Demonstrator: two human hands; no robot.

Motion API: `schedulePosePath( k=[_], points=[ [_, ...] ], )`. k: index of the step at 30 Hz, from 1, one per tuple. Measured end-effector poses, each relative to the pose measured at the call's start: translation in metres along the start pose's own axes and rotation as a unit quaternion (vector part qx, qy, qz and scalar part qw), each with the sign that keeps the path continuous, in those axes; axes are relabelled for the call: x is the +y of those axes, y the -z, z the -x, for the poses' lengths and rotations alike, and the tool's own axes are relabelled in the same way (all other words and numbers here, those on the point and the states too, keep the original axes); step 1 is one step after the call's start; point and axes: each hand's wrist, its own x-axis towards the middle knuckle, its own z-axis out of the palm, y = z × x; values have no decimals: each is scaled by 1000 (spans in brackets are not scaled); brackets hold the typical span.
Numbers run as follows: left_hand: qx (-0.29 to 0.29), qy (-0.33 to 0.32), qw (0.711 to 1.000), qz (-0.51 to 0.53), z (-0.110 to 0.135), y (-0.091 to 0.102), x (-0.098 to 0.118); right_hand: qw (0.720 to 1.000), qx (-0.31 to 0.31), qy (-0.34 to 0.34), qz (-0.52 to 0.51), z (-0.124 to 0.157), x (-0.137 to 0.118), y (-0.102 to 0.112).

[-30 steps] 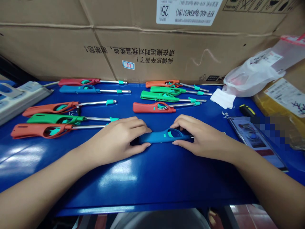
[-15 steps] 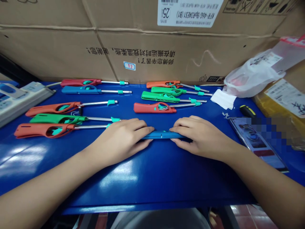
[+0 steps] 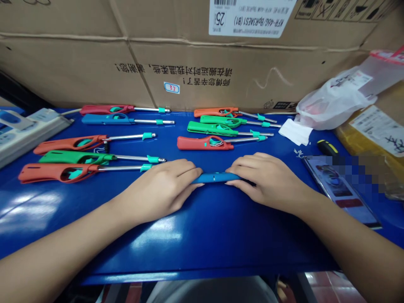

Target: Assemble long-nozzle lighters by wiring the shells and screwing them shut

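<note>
Head view: my left hand (image 3: 168, 185) and right hand (image 3: 268, 179) grip a blue handle (image 3: 208, 178).
Seemingly unfinished; nine lighters (image 3: 192, 143) lie nearby.

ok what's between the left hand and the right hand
In the head view, a blue lighter handle bridges the gap, left hand gripping one end, right hand the other.

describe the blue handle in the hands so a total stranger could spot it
On the blue table, in front of the big cardboard box, find the left hand and right hand. The blue handle bridges the gap between them. Unlike the blue lighter lying at back left with its metal rod showing, this is gripped by both hands.
</note>
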Motion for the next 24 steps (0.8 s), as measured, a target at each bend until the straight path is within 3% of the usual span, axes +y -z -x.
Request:
schedulePosePath(
  k=[11, 15, 19, 21, 22, 24],
  points=[
    [-3, 12, 1000, 26, -1, 9, -10, 1000, 22, 7, -6, 5, 12, 10],
    [-37, 52, 996, 55, -2, 8, -6, 1000, 23, -5, 2, 5, 12, 10],
    [-21, 116, 979, 165, -5, 5, 0, 999, 22, -27, -11, 3, 10, 9],
    [-26, 191, 940, 281, -8, 2, 4, 999, 27, -21, -25, 2, 7, 8],
    [-37, 241, 901, 358, -9, 1, 6, 999, 29, -15, -35, 1, 5, 8],
    [-68, 334, 779, 525, -13, -2, 11, 999, 29, 0, -41, 1, 0, 7]
  ],
)
